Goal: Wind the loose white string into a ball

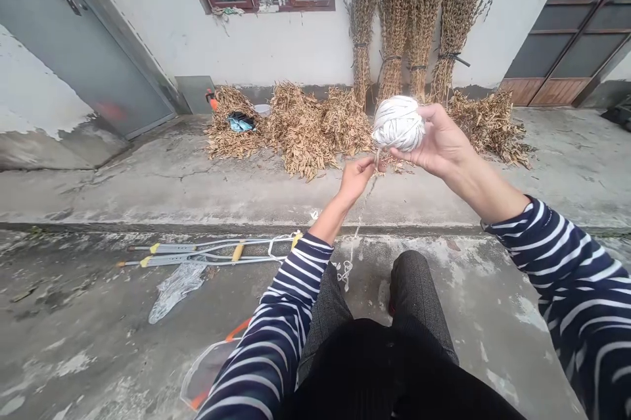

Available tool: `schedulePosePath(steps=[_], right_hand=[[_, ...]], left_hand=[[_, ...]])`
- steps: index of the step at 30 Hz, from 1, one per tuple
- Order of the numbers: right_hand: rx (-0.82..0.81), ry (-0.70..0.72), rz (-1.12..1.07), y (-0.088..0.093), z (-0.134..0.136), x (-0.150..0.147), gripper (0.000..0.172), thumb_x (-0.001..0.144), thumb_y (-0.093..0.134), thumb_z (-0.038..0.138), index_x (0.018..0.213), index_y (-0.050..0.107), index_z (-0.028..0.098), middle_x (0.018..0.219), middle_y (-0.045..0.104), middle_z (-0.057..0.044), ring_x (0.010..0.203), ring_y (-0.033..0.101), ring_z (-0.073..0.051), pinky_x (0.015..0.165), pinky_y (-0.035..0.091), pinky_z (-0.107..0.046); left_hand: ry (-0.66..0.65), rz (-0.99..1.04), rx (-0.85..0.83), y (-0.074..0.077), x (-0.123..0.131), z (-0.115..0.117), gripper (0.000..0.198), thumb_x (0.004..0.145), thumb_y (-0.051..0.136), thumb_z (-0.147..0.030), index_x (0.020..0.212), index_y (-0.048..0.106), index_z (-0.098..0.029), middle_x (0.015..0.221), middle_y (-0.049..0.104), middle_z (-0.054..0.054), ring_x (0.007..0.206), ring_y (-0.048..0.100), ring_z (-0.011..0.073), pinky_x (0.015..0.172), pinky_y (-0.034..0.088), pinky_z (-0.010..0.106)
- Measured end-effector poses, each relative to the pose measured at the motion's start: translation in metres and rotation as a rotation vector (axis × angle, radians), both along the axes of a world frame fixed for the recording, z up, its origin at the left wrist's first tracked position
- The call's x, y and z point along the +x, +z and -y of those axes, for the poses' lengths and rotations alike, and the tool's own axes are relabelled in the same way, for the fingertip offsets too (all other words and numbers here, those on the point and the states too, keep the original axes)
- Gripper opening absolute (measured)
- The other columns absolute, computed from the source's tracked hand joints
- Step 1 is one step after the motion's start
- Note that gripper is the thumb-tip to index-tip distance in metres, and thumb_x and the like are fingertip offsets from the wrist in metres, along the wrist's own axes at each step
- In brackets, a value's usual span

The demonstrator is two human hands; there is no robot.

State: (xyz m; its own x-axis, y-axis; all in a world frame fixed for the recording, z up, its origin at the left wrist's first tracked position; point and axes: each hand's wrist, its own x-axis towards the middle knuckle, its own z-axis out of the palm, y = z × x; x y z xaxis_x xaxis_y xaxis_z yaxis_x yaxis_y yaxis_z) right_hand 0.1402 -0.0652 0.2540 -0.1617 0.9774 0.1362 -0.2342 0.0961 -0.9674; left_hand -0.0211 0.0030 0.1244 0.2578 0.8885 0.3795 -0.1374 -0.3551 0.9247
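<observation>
My right hand (441, 140) is raised in front of me, its fingers wrapped round a white ball of cord (398, 123). Just below and left of the ball, my left hand (357, 178) pinches the cord where it leaves the ball. From there a loose cord end (362, 210) hangs down between my knees and gathers in a small tangle (345, 272) near the ground. Part of the ball's far side is out of sight.
Heaps of dry stalks (300, 131) lie along the wall, with tied upright bundles (394, 25) leaning behind. A raised concrete step (148, 206) crosses ahead. Crutches (217, 250), a clear plastic bag (177, 288) and an orange-edged mesh item (207, 367) lie at left.
</observation>
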Motion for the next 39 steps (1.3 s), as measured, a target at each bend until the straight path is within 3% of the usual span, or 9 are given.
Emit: schedulePosePath(steps=[5, 7, 12, 17, 21, 27, 31, 35, 39], right_hand=[[0.096, -0.036, -0.025, 0.020, -0.007, 0.005, 0.073, 0.077, 0.077, 0.044, 0.143, 0.050, 0.031, 0.129, 0.072, -0.008, 0.128, 0.064, -0.030, 0.090, 0.067, -0.042], [0.116, -0.078, -0.003, 0.031, -0.008, 0.006, 0.067, 0.079, 0.075, 0.039, 0.141, 0.052, 0.030, 0.130, 0.071, -0.008, 0.131, 0.062, -0.030, 0.093, 0.065, -0.044], [0.049, -0.027, 0.075, 0.024, -0.006, -0.005, 0.047, 0.080, 0.075, 0.035, 0.123, 0.061, 0.025, 0.123, 0.073, -0.011, 0.123, 0.065, -0.033, 0.092, 0.065, -0.056], [-0.023, -0.001, 0.054, 0.003, -0.011, -0.009, 0.040, 0.076, 0.077, 0.035, 0.112, 0.066, 0.022, 0.112, 0.075, -0.012, 0.107, 0.069, -0.030, 0.090, 0.065, -0.060], [0.017, 0.002, 0.050, 0.011, -0.015, 0.001, 0.048, 0.073, 0.080, 0.035, 0.118, 0.067, 0.023, 0.114, 0.076, -0.010, 0.109, 0.069, -0.030, 0.093, 0.064, -0.057], [0.135, -0.167, 0.074, 0.022, -0.030, 0.008, 0.050, 0.072, 0.082, 0.041, 0.115, 0.062, 0.024, 0.125, 0.071, -0.012, 0.125, 0.064, -0.034, 0.095, 0.063, -0.056], [0.209, -0.331, 0.247, 0.011, -0.049, 0.010, 0.038, 0.072, 0.075, 0.032, 0.104, 0.058, 0.020, 0.125, 0.066, -0.016, 0.116, 0.065, -0.032, 0.093, 0.063, -0.056], [0.458, -0.558, 0.561, 0.003, -0.065, 0.017, 0.054, 0.067, 0.076, 0.026, 0.116, 0.053, 0.020, 0.129, 0.057, -0.014, 0.123, 0.059, -0.034, 0.104, 0.055, -0.059], [0.605, -0.540, 0.588, 0.011, -0.064, 0.021, 0.063, 0.069, 0.077, 0.027, 0.125, 0.049, 0.022, 0.134, 0.054, -0.013, 0.127, 0.055, -0.034, 0.106, 0.054, -0.058]], left_hand=[[-0.119, -0.028, -0.134, -0.023, -0.002, 0.009, 0.013, 0.083, 0.065, -0.021, 0.075, 0.074, -0.016, 0.086, 0.081, 0.006, 0.106, 0.074, 0.0233, 0.111, 0.047, 0.037], [-0.146, 0.065, -0.177, -0.024, -0.003, 0.009, 0.012, 0.083, 0.068, -0.026, 0.085, 0.074, -0.016, 0.090, 0.081, 0.007, 0.110, 0.074, 0.0238, 0.114, 0.046, 0.038], [-0.229, 0.274, -0.126, 0.010, -0.001, -0.009, 0.046, 0.086, 0.075, -0.049, 0.121, 0.071, -0.018, 0.115, 0.081, 0.011, 0.116, 0.074, 0.0244, 0.114, 0.047, 0.042], [-0.018, 0.145, 0.050, 0.035, 0.006, -0.021, 0.031, 0.082, 0.081, -0.044, 0.095, 0.077, -0.016, 0.100, 0.082, 0.008, 0.111, 0.073, 0.0257, 0.105, 0.051, 0.039], [-0.071, 0.098, 0.069, 0.020, 0.007, -0.007, 0.033, 0.091, 0.070, -0.048, 0.084, 0.074, -0.016, 0.079, 0.079, 0.005, 0.098, 0.075, 0.0235, 0.105, 0.050, 0.038], [-0.268, 0.199, -0.097, -0.019, 0.008, 0.023, 0.034, 0.089, 0.073, -0.050, 0.094, 0.067, -0.016, 0.085, 0.079, 0.008, 0.102, 0.075, 0.0259, 0.112, 0.046, 0.043], [-0.342, 0.182, -0.140, -0.021, 0.006, 0.034, 0.024, 0.090, 0.068, -0.039, 0.090, 0.066, -0.016, 0.082, 0.079, 0.009, 0.107, 0.075, 0.0286, 0.112, 0.045, 0.044], [-0.401, 0.165, -0.183, -0.018, 0.000, 0.043, 0.021, 0.088, 0.061, -0.035, 0.083, 0.067, -0.016, 0.075, 0.076, 0.008, 0.107, 0.075, 0.0289, 0.106, 0.048, 0.041], [-0.489, -0.035, -0.297, -0.031, -0.008, 0.036, 0.023, 0.088, 0.056, -0.029, 0.075, 0.069, -0.015, 0.077, 0.076, 0.011, 0.103, 0.075, 0.0283, 0.104, 0.050, 0.041]])
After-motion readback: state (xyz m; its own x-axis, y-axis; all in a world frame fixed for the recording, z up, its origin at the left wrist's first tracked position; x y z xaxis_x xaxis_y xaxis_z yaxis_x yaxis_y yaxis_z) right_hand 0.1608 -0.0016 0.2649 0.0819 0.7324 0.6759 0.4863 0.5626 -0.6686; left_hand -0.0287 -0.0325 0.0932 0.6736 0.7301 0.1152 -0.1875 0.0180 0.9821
